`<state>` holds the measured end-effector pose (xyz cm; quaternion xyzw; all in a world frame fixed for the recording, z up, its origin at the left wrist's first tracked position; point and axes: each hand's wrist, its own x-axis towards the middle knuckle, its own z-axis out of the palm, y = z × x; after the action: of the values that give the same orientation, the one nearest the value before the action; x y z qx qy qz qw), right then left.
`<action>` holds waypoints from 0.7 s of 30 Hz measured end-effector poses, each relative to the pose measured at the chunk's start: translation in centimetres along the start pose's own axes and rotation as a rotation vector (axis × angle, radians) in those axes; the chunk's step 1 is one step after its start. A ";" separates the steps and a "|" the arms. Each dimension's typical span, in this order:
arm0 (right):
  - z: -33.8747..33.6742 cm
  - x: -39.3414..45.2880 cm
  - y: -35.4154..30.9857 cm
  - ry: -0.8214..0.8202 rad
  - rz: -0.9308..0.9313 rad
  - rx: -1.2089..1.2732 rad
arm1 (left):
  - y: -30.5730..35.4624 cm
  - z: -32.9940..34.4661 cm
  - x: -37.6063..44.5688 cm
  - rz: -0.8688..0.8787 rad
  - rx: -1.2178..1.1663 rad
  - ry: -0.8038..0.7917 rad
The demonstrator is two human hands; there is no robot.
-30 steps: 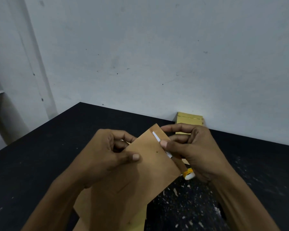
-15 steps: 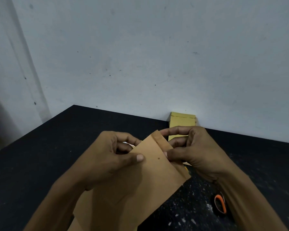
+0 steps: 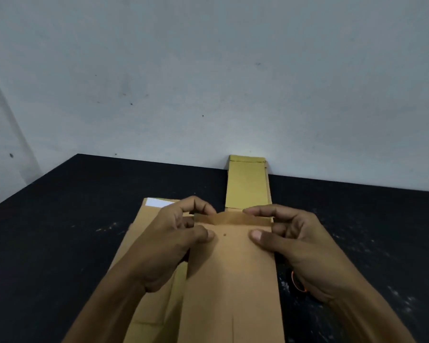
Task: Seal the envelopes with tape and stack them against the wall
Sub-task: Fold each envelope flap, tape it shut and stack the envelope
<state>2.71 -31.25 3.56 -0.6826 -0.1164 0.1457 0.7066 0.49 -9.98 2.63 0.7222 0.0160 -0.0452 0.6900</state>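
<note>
A brown envelope point(image 3: 232, 276) lies lengthwise in front of me, its top flap point(image 3: 233, 219) folded over toward me. My left hand point(image 3: 169, 241) pinches its upper left corner, thumb on the face and fingers curled over the flap. At the upper right corner my right hand point(image 3: 292, 238) grips the same way. A stack of yellow-brown envelopes point(image 3: 247, 181) lies with its far end against the wall point(image 3: 208, 82). Under my left arm sits a pile of envelopes point(image 3: 146, 256), a white sheet point(image 3: 157, 202) showing at its top.
The black table point(image 3: 60, 231) is speckled with pale flecks. An orange and black object point(image 3: 296, 280), possibly scissors, peeks out under my right wrist. The table's left edge runs diagonally toward a pale wall corner.
The envelope has turned from tilted to straight and lengthwise. Both hands have moved to its top corners with the flap folded down. The white strip seen earlier is gone from view.
</note>
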 end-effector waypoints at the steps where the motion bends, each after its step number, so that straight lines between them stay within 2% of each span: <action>1: -0.2 -0.2 0.7 0.028 0.001 -0.014 | -0.7 0.4 0.0 -0.011 0.009 -0.007; 6: -1.6 -1.3 3.7 0.198 0.094 -0.088 | -3.5 2.2 0.4 -0.039 0.050 0.004; 10: -2.3 -1.3 5.4 0.247 0.129 -0.276 | -5.1 2.6 1.0 -0.010 0.280 0.040; 14: -2.5 -0.6 6.3 0.241 -0.007 -0.666 | -5.8 2.9 1.8 0.145 0.584 0.055; 18: -2.7 0.1 8.0 0.202 -0.152 -1.149 | -7.0 3.2 2.4 0.267 0.763 0.037; 21: -2.7 0.3 9.3 0.190 -0.261 -1.277 | -8.5 3.2 2.7 0.338 0.878 0.005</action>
<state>3.49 -33.43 -5.85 -0.9579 -0.1987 -0.0999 0.1817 2.31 -12.86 -6.24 0.9384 -0.1210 0.0668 0.3167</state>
